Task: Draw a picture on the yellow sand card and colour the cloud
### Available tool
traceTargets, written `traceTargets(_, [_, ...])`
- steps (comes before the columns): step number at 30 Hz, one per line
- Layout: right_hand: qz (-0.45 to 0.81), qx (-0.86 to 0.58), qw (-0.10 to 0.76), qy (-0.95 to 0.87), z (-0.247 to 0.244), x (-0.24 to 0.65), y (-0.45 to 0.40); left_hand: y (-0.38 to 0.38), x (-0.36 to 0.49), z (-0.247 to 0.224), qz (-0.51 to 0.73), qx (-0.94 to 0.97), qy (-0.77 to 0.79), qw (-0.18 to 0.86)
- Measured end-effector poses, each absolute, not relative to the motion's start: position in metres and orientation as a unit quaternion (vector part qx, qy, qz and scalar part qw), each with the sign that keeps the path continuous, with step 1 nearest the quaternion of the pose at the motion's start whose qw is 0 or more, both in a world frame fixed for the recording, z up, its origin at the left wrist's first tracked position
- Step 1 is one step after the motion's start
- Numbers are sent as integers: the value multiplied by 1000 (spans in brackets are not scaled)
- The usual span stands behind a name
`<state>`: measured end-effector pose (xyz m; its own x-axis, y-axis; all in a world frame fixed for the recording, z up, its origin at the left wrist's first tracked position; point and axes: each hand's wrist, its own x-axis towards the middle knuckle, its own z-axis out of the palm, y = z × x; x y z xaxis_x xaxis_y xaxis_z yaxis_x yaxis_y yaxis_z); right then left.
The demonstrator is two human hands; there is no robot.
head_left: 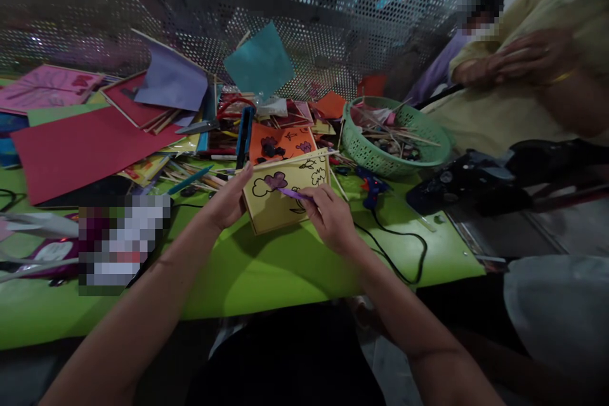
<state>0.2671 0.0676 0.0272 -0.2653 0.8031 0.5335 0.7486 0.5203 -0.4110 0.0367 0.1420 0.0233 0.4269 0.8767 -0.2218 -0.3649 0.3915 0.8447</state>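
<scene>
My left hand (231, 202) grips the left edge of a yellow drawing panel (280, 219), thumb along the rim and fingers mostly hidden. Black outlines of clouds and plants are drawn on the panel, and it tilts up from the table. A purple marker (295, 194) is pinched in my right hand (332, 216), its tip at a cloud (275, 180) partly coloured purple. Thin wooden sticks (304, 158) run along the panel's top edge. Just behind it stands an orange panel (285, 139) with dark, coloured-in shapes.
A green basket (394, 165) of sticks and scraps stands right of the panels. Near it lie a glue gun (372, 187) and its black cable (421, 260). Red paper (90, 146), scissors (197, 127) and loose sticks crowd the left. Another person's hands (533, 60) are at upper right.
</scene>
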Motion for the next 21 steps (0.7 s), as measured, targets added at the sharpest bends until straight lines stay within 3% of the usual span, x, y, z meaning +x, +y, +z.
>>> traceTargets(21, [22,-490,375,-786,30,273,69,142,35,30,418,351,379,747])
